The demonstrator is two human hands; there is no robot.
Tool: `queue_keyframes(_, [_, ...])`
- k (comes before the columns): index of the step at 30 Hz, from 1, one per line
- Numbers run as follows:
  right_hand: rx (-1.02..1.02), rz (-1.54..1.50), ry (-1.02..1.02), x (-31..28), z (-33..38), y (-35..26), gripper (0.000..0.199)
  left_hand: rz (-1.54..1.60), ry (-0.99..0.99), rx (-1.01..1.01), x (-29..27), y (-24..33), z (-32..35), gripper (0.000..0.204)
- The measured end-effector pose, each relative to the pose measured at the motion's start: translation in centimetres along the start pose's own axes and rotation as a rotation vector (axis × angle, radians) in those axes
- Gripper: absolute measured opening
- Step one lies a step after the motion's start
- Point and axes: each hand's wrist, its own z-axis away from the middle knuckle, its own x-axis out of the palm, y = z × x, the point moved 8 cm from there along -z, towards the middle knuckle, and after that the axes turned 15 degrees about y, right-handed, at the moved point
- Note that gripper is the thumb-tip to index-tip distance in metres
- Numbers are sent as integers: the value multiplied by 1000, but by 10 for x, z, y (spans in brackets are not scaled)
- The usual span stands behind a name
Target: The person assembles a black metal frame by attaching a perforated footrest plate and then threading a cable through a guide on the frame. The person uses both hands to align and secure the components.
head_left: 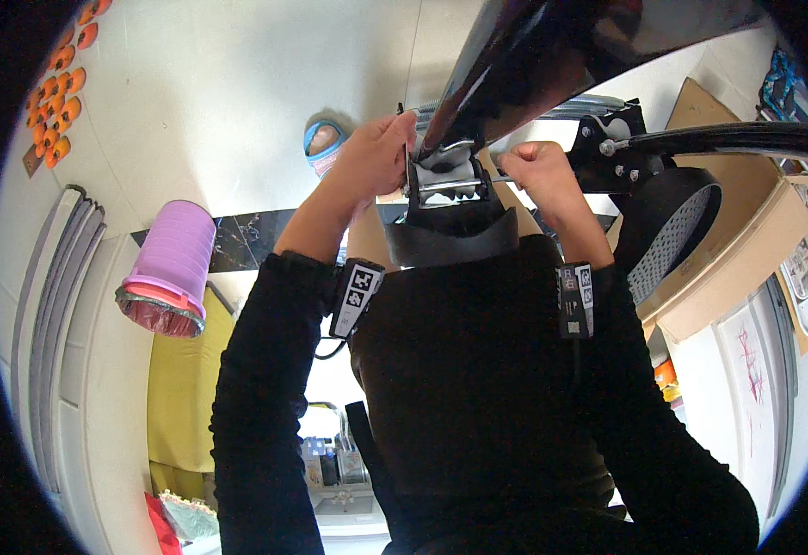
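Observation:
In front of me stands a black metal bracket (447, 217) with a silver rod (450, 186) running crosswise through it. The lower end of a long, glossy dark frame part (515, 79) meets it. My left hand (376, 157) is closed at the bracket's left side plate, its fingertips partly hidden behind the plate. With fingers pinched together, my right hand (542, 176) grips the end of a thin metal rod at the bracket's right side. Whether this is the same rod as the crosswise one, I cannot tell. Below the bracket lies a curved black piece (455, 242).
Right of my right hand are a black bolted plate (615, 157), black tubes (718, 139) and a perforated black part (672, 231). An open cardboard box (727, 259) lies beyond. A purple bin (177, 250) stands left. A slippered foot (322, 143) shows near my left hand.

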Motion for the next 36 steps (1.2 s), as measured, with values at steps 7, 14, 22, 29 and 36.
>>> queue_keyframes(7, [-18, -16, -4, 0, -2, 2, 30, 142, 12, -303, -2, -15, 5, 34])
queue_keyframes(14, [-22, 31, -16, -1, -7, 8, 21, 16, 116, 71, -8, 2, 3, 35])
queue_keyframes(22, [-30, 5, -14, -1, -6, 4, 16, -70, 152, 114, -8, 5, 5, 36])
queue_keyframes(29, [-23, -33, -5, 1, -4, 2, 26, -95, 232, 261, -9, 19, 11, 38])
queue_keyframes(36, [1, -50, -15, 1, -2, 0, 25, -266, 249, 473, -14, 45, 39, 32])
